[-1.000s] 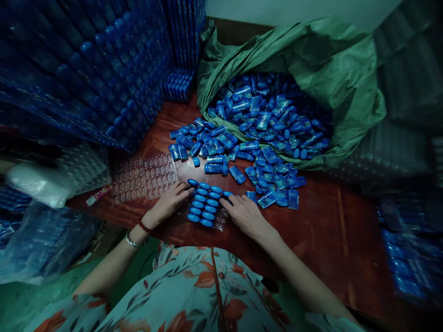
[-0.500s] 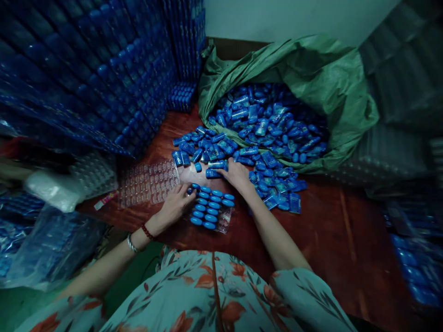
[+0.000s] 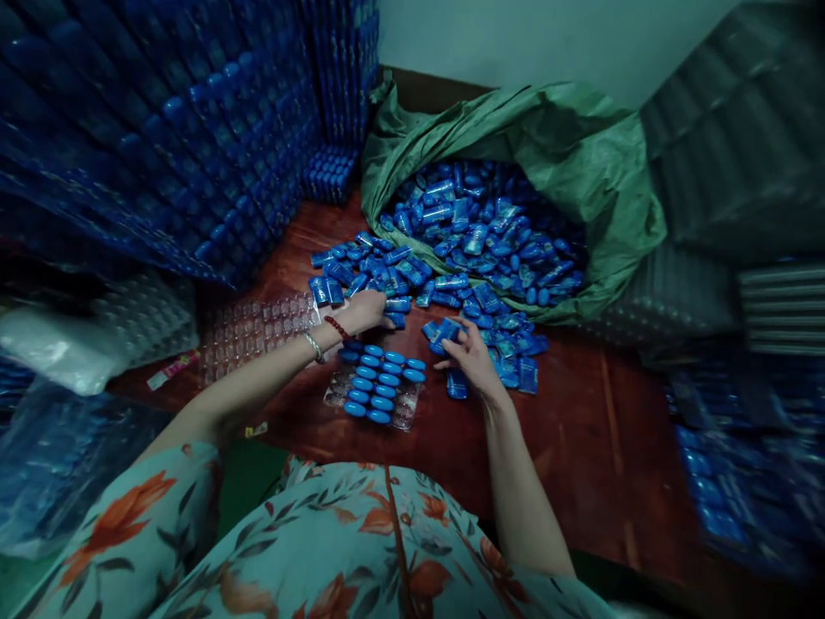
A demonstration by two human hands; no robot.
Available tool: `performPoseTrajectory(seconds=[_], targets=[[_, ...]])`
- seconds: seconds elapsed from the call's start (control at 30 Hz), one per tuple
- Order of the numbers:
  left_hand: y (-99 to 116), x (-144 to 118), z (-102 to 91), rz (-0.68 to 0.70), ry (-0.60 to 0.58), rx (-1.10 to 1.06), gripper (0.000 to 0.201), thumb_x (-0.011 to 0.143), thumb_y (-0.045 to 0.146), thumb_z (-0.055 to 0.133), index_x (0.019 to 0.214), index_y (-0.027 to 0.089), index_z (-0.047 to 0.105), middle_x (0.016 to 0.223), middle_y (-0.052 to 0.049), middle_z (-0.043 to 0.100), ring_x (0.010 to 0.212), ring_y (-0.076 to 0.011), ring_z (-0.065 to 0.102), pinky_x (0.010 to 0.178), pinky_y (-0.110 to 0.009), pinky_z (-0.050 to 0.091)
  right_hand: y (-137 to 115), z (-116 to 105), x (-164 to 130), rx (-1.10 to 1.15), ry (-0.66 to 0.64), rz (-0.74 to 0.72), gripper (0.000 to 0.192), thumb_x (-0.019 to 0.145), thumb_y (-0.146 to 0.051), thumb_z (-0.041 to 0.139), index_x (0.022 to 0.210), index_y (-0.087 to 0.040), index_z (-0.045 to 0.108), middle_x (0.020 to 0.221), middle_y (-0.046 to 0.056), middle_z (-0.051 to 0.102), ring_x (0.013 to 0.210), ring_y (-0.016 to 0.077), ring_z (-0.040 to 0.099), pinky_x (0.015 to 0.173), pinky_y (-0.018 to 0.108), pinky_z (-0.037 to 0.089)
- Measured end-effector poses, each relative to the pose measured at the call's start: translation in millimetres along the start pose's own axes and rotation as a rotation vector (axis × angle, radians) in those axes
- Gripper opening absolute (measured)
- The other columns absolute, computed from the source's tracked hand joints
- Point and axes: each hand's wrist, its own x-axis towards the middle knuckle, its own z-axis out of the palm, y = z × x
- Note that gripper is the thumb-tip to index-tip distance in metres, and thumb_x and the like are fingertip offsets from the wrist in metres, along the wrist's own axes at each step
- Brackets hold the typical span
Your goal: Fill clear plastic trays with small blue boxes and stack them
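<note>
My left hand [image 3: 365, 311] reaches to the near edge of a loose pile of small blue labelled containers [image 3: 406, 271]. Its fingertips are at a blue container [image 3: 395, 320], mostly hidden behind the hand, so I cannot tell whether they grip it. To the right, my right hand [image 3: 475, 359] is closed on a small blue container [image 3: 444, 332], thumb and fingers around it. Another blue container [image 3: 457, 384] lies under that hand. Between my forearms sits a clear moulded tray [image 3: 406, 408], partly filled with rows of glossy blue oval pieces [image 3: 366, 373].
A green sack [image 3: 596, 163] lies open behind the pile, full of the same blue containers. Clear trays [image 3: 258, 331] lie left on the red-brown table [image 3: 573, 430]. Tall stacks of filled blue trays [image 3: 212, 129] rise at the left; grey stacks [image 3: 728, 129] stand right.
My left hand has moved from the tray's upper left corner up to the pile. My right hand has drawn back from the pile, rightward and nearer me, with a blue container in it.
</note>
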Motion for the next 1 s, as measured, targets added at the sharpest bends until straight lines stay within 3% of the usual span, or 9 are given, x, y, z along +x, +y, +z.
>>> performPoseTrajectory(seconds=[0.1, 0.23, 0.3, 0.4, 0.53, 0.67, 0.73, 0.83, 1.0], targets=[[2.5, 6.4, 10.9, 0.069, 0.023, -0.009, 0.034, 0.074, 0.037, 0.069, 0.095, 0.011, 0.061, 0.091, -0.014, 0.067, 0.086, -0.026, 0.064, 0.068, -0.027, 0.046, 13.7, -4.9, -31.1, 0.038, 0.094, 0.01, 0.059, 0.067, -0.039, 0.069, 0.117, -0.027, 0.04, 0.101, 0.001, 0.06, 0.071, 0.0128, 0.058, 0.047, 0.022, 0.049], [-11.0, -0.7, 15.8, 0.169, 0.044, -0.043, 0.027, 0.082, 0.023, 0.059, 0.107, 0.014, 0.057, 0.101, -0.011, 0.063, 0.089, -0.0212, 0.062, 0.075, -0.026, 0.046, 22.4, -6.5, -72.8, -0.061, 0.137, 0.065, 0.043, 0.07, -0.038, 0.067, 0.107, -0.022, 0.052, 0.077, -0.002, 0.061, 0.053, 0.009, 0.053, 0.046, 0.021, 0.045], [-23.7, -13.2, 13.6, 0.227, 0.138, -0.117, 0.024, 0.084, 0.019, 0.054, 0.107, 0.015, 0.059, 0.104, -0.01, 0.059, 0.089, -0.0195, 0.06, 0.077, -0.027, 0.046, 19.2, -2.9, -88.9, -0.179, 0.077, 0.062, 0.035, 0.077, -0.039, 0.061, 0.107, -0.022, 0.055, 0.073, -0.002, 0.061, 0.05, 0.0099, 0.053, 0.048, 0.023, 0.047], [-45.0, -48.2, 9.1, 0.269, 0.405, -0.295, 0.024, 0.086, 0.023, 0.05, 0.107, 0.017, 0.06, 0.103, -0.008, 0.056, 0.089, -0.0191, 0.059, 0.081, -0.031, 0.048, 11.8, 8.1, -100.8, -0.433, 0.03, -0.036, 0.035, 0.085, -0.034, 0.051, 0.119, -0.023, 0.051, 0.086, 0.003, 0.065, 0.063, 0.0151, 0.062, 0.057, 0.028, 0.052], [-64.1, -114.7, 13.5, 0.102, 0.663, -0.519, 0.034, 0.084, 0.034, 0.057, 0.115, 0.019, 0.052, 0.098, -0.005, 0.06, 0.088, -0.0183, 0.06, 0.077, -0.031, 0.05, 9.3, 22.1, -95.4, -0.808, 0.051, -0.277, 0.03, 0.09, -0.025, 0.045, 0.119, -0.022, 0.049, 0.101, 0.008, 0.064, 0.089, 0.0206, 0.064, 0.074, 0.033, 0.052], [-62.7, -167.4, 38.2, -0.15, 0.817, -0.629, 0.036, 0.075, 0.042, 0.068, 0.099, 0.019, 0.055, 0.083, -0.001, 0.062, 0.073, -0.016, 0.061, 0.062, -0.026, 0.051, 7.5, 28.4, -84.8, -1.136, -0.105, -0.481, 0.031, 0.089, -0.01, 0.036, 0.112, -0.02, 0.054, 0.092, 0.008, 0.061, 0.086, 0.0194, 0.06, 0.072, 0.029, 0.05], [-56.2, -180.0, 52.9, -0.16, 0.841, -0.628, 0.028, 0.077, 0.04, 0.067, 0.092, 0.018, 0.058, 0.081, -0.001, 0.062, 0.074, -0.0158, 0.062, 0.064, -0.027, 0.052, 2.5, 32.5, -81.8, -1.316, -0.153, -0.511, 0.033, 0.087, -0.006, 0.036, 0.11, -0.018, 0.056, 0.087, 0.008, 0.06, 0.082, 0.0198, 0.058, 0.065, 0.028, 0.048], [-44.3, -183.4, 70.1, -0.027, 0.829, -0.573, 0.016, 0.083, 0.029, 0.06, 0.095, 0.018, 0.059, 0.088, -0.004, 0.064, 0.082, -0.0163, 0.062, 0.074, -0.03, 0.052, -9.2, 44.3, -77.7, -1.516, -0.219, -0.509, 0.031, 0.085, -0.004, 0.039, 0.105, -0.018, 0.058, 0.086, 0.008, 0.06, 0.078, 0.0199, 0.057, 0.061, 0.028, 0.045], [-32.2, -168.0, 84.6, 0.215, 0.62, -0.364, 0.027, 0.09, 0.015, 0.041, 0.112, 0.02, 0.058, 0.106, -0.009, 0.061, 0.095, -0.0185, 0.058, 0.08, -0.032, 0.049, -24.0, 63.3, -65.0, -1.628, -0.383, -0.439, 0.026, 0.084, -0.003, 0.044, 0.095, -0.019, 0.06, 0.086, 0.009, 0.061, 0.078, 0.0206, 0.058, 0.057, 0.028, 0.042]])
